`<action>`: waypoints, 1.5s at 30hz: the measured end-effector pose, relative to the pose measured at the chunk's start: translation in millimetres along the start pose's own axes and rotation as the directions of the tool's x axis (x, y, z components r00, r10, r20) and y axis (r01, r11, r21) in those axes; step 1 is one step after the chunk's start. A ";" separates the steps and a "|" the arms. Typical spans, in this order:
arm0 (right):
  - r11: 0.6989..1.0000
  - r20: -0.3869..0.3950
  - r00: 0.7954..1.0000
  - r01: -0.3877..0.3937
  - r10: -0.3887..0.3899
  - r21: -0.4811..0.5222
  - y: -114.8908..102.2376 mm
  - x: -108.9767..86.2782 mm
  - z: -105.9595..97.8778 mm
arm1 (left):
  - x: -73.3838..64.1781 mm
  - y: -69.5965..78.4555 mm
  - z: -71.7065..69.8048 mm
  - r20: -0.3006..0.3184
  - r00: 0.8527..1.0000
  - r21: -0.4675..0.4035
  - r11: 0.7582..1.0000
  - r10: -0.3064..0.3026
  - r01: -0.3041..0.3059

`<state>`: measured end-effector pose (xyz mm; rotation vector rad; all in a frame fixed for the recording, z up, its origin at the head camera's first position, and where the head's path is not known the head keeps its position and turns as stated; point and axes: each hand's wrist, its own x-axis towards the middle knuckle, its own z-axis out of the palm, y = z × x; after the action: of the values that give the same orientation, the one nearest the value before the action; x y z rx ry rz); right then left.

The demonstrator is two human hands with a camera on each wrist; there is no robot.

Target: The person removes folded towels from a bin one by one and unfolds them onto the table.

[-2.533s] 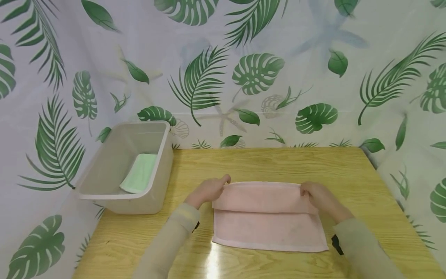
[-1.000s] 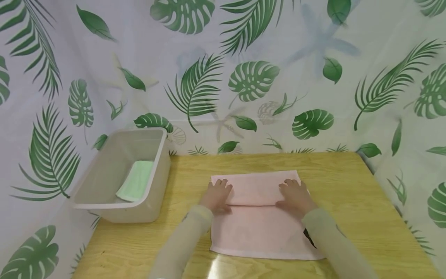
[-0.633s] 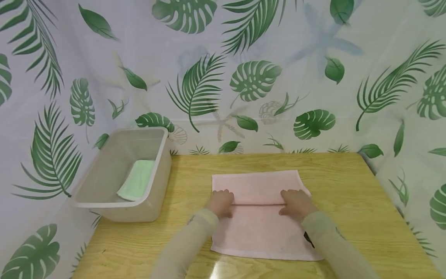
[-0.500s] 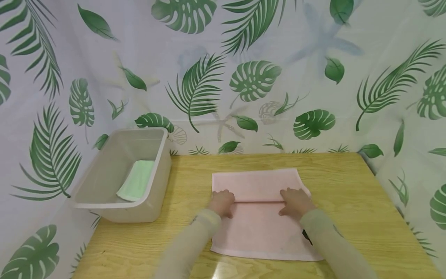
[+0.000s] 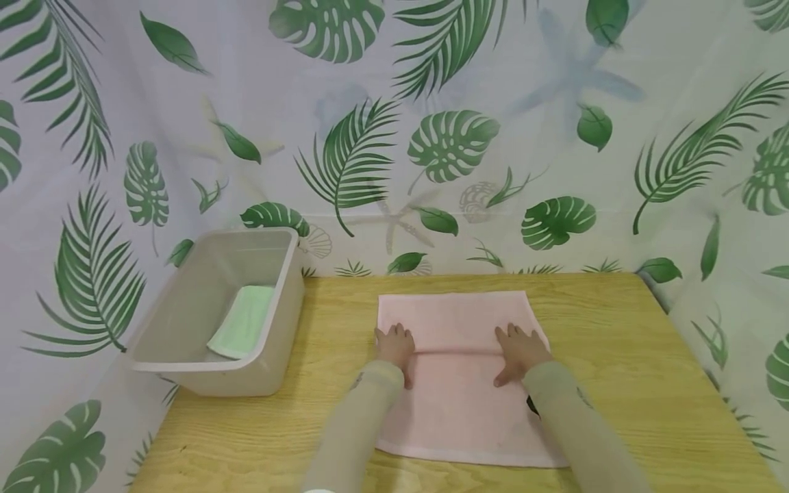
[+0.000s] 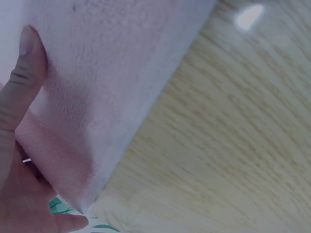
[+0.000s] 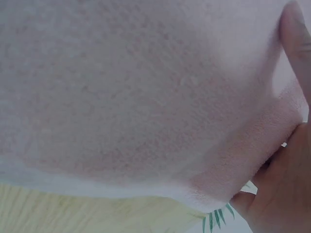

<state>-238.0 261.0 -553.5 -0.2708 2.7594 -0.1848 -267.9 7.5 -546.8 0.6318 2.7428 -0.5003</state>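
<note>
A pink towel (image 5: 462, 411) lies on the wooden table, with a raised crease running across it from hand to hand. My left hand (image 5: 396, 348) rests on its left side, fingers spread and pointing away from me. On the right side my right hand (image 5: 520, 350) presses on the cloth in the same way, thumb stretched inward. In the left wrist view, the left thumb (image 6: 30, 63) lies straight over the towel near its edge. The right wrist view has the right thumb (image 7: 295, 39) extended along the fuzzy cloth, while the other fingers are partly hidden.
A whitish plastic bin (image 5: 280, 342) stands at the table's left back, with a folded light green cloth (image 5: 243, 322) in it. The wooden table (image 5: 629, 356) ends at a leaf-patterned curtain (image 5: 382, 61) behind and at the sides.
Earlier both hands pinched the towel's far corners, then lay on it with fingers bent. Now the fingers are straighter, the far edge has shifted away from me, and the crease looks flatter.
</note>
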 end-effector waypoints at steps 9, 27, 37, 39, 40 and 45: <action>1.000 -0.067 0.998 0.016 -0.016 -0.001 5.3 4.3 12.2 | 3.1 1.1 1.4 0.028 1.000 0.001 1.000 -0.007 0.007; 0.997 -0.083 0.994 0.073 -0.075 -0.018 -9.6 6.9 15.1 | -13.7 11.1 3.1 -0.109 0.994 -0.036 0.999 0.020 -0.024; 0.997 0.019 1.000 0.020 -0.022 0.077 -10.2 4.4 7.4 | -11.7 12.0 -3.6 -0.014 1.000 -0.056 0.998 0.020 -0.021; 0.996 0.040 0.999 0.023 -0.027 0.086 -10.6 4.0 6.5 | -12.7 10.3 -3.0 -0.011 1.000 -0.078 0.997 0.016 -0.017; 0.996 0.047 0.998 0.025 -0.029 0.087 -10.0 3.5 6.2 | -13.5 10.0 -3.1 -0.011 1.000 -0.093 0.996 0.015 -0.016; 0.995 0.052 0.998 0.033 -0.038 0.090 -8.4 1.5 5.9 | -16.8 8.8 -3.9 -0.002 1.000 -0.128 0.991 0.025 -0.025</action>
<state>-235.8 252.0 -558.2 -0.2967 2.6863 -0.3047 -250.0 10.3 -539.9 0.6333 2.7374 -0.3146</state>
